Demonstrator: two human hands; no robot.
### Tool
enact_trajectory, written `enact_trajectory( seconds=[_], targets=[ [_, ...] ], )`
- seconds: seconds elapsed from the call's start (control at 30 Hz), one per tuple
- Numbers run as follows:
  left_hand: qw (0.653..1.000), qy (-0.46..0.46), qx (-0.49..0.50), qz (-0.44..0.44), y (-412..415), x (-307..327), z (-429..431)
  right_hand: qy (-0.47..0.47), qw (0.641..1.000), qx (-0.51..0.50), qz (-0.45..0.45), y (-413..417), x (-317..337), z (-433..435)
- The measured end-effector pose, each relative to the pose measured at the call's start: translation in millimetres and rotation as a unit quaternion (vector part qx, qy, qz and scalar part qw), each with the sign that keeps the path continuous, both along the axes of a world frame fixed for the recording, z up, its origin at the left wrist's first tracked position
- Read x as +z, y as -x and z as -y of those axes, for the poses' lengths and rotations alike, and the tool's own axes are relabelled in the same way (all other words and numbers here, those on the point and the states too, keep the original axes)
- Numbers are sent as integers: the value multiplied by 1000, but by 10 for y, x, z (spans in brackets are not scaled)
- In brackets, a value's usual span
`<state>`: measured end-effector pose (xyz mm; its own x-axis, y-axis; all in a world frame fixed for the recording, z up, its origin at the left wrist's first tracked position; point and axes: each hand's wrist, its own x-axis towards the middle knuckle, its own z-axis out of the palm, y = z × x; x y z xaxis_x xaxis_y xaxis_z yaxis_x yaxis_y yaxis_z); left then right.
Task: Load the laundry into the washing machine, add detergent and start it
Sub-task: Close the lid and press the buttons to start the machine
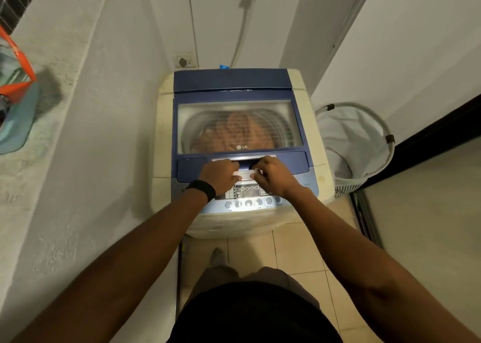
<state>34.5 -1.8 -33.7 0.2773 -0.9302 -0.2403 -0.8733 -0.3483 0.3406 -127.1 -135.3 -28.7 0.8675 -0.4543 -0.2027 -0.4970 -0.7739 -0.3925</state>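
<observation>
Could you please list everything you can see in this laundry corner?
Top-loading washing machine: one, cream body, blue lid with clear window, centre.
Laundry: one load, orange-brown, inside the drum, behind the window.
Control panel: one, pale blue with round buttons, machine's front.
Silver handle: one, lid's front edge.
Mesh laundry basket: one, white with grey rim, right of machine.
Inlet hose: one, grey with blue fittings, back wall.
Wall socket: one, white, behind machine.
Orange frame: one, left ledge, partly cut off.
Wristband: one, black, left wrist.
Left hand: one, grips the handle.
Right hand: one, grips the handle.
</observation>
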Motion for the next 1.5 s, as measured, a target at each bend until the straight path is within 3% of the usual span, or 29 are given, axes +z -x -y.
enact_trajectory(
  seconds=[0.1,0.17,0.33,0.53,0.8,1.07,1.5],
  targets=[
    [998,65,20,16,146,-106,-150,46,995,-27,88,281,-108,-168],
    [997,67,10,37,258,-176,-282,74,992,-46,95,493,-153,-228],
    [995,-15,53,82,448,-295,-663,91,992,-84,-24,1156,-288,-233],
    [987,-74,101,104,543,-210,-898,90,992,-57,-65,1607,-253,-245],
    [976,-142,92,138,598,-81,-880,55,994,-50,-85,1532,-67,-229],
    [982,-113,96,114,562,-201,-884,71,991,-78,-89,1368,-161,-258],
    [984,-113,88,109,506,-190,-887,-7,986,-115,-119,1374,-122,-482]
  ],
)
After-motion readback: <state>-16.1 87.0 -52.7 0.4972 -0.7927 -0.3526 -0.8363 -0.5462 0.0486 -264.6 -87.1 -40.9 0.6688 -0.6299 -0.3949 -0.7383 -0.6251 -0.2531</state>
